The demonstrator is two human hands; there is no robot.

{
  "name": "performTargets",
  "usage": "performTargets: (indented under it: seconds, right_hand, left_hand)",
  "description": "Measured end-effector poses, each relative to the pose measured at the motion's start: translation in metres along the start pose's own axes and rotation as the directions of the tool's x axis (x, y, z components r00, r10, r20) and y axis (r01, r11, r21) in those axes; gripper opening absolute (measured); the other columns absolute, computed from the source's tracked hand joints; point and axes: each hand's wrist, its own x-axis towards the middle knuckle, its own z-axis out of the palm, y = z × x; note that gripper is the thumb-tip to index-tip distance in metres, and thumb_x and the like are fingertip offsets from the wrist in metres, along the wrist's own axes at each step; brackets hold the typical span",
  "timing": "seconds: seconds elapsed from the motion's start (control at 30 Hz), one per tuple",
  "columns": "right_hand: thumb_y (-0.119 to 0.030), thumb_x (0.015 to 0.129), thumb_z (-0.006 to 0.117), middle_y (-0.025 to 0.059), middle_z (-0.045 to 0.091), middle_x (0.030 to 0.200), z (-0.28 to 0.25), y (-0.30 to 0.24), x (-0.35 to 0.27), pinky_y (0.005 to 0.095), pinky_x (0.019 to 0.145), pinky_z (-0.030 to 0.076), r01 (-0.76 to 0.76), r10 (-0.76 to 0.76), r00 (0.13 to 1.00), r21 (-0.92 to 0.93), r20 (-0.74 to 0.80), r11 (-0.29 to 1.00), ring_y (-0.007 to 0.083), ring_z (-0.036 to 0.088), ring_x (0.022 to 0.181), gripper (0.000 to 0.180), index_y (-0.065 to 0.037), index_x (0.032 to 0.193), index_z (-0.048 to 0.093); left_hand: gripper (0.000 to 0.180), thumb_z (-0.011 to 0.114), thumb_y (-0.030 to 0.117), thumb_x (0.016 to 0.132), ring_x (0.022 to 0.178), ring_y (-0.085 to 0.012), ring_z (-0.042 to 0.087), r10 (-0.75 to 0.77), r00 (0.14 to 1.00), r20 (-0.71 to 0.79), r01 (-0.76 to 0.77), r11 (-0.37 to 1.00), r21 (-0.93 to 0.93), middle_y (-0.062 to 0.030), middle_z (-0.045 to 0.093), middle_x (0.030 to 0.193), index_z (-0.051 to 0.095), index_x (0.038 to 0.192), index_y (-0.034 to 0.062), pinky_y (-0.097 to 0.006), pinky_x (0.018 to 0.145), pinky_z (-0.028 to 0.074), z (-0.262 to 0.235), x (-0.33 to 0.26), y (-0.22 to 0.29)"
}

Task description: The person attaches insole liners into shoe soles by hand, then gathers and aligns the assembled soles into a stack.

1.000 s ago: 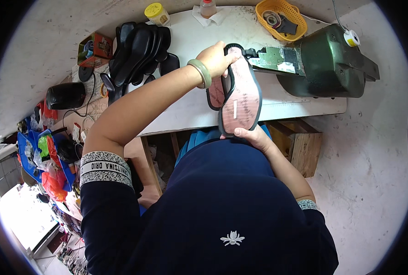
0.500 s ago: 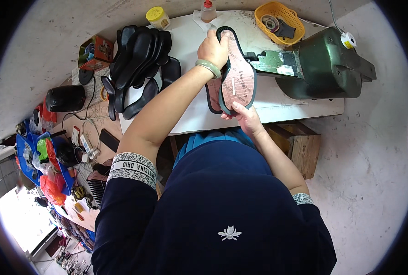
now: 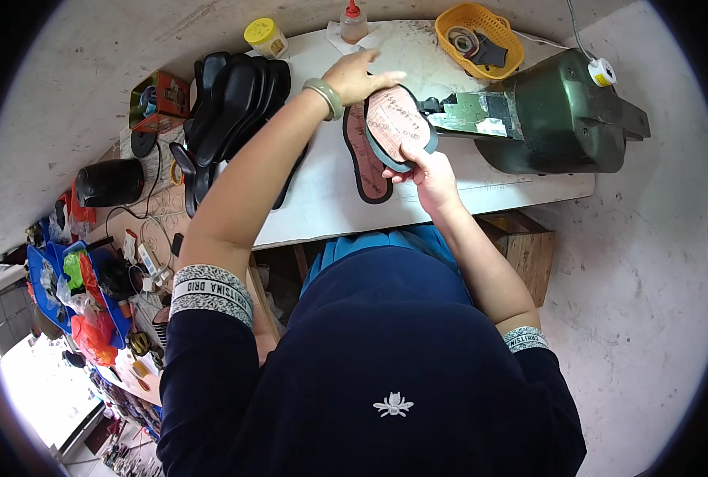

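My right hand (image 3: 429, 175) grips one end of an insole (image 3: 395, 119) with a pinkish, handwritten underside and a dark rim, thumb on top and fingers beneath. The insole is tilted, so its far part looks foreshortened. Just beyond it is my left hand (image 3: 355, 75), fingers stretched and thumb apart, with a bangle on the wrist. Whether the thumb touches the insole's far edge is unclear. A second pink insole (image 3: 376, 184) with a black edge lies on the white table (image 3: 481, 187), partly covered by the held one. Left of my forearm is a pile of black insoles (image 3: 239, 99).
A green machine (image 3: 553, 111) reaches over the table from the right. Along the back stand a yellow-lidded jar (image 3: 266, 38), a red-tipped bottle (image 3: 354, 25) and a yellow basket (image 3: 449, 52) with tape in it. A tin box (image 3: 159, 102) and black speaker-like object (image 3: 109, 183) stand at left.
My left hand has let go of the insole's far end and moved left, fingers spreading. The held insole has tilted and turned in my right hand, uncovering more of the second insole.
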Motion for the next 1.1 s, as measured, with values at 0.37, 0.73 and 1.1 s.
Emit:
performTargets:
  seconds: [0.37, 0.73, 1.1]
  right_hand:
    - [-0.02, 0.096, 0.058, 0.0147, 0.068, 0.082, 0.0, -0.019, 0.013, 0.018, 0.046, 0.045, -0.031, 0.005, 0.985, -0.149, -0.17, 0.988, 0.0173, 0.064, 0.057, 0.03, 0.009, 0.101, 0.064]
    - [-0.024, 0.096, 0.059, 0.0106, 0.068, 0.071, 0.001, -0.014, 0.006, 0.0178, 0.048, 0.042, 0.003, -0.016, 0.997, -0.158, -0.08, 0.987, 0.0113, 0.058, 0.051, 0.03, 0.004, 0.093, 0.067]
    - [-0.026, 0.096, 0.059, 0.0087, 0.067, 0.064, 0.005, -0.026, 0.012, 0.0182, 0.047, 0.041, 0.035, -0.075, 0.981, -0.218, -0.179, 0.975, 0.0104, 0.056, 0.048, 0.03, 0.002, 0.091, 0.068]
  left_hand:
    - [0.036, 0.067, 0.02, 0.087, 0.088, -0.0122, 0.061, 0.085, 0.834, 0.545, 0.048, 0.973, -0.225, -0.0057, 0.066, 0.103, 0.062, 0.122, 0.0092, -0.022, 0.079, 0.05, -0.026, -0.013, 0.017]
    - [0.035, 0.062, 0.014, 0.091, 0.09, -0.0137, 0.062, -0.002, 0.953, 0.304, 0.088, 0.958, -0.272, -0.01, 0.066, 0.107, 0.06, 0.125, 0.0049, -0.022, 0.075, 0.051, -0.015, -0.053, 0.019]
    - [0.043, 0.063, 0.017, 0.09, 0.092, -0.0192, 0.064, -0.124, 0.987, 0.104, 0.14, 0.977, -0.16, -0.0146, 0.065, 0.116, 0.056, 0.13, 0.0013, -0.028, 0.085, 0.052, -0.003, -0.083, 0.026]
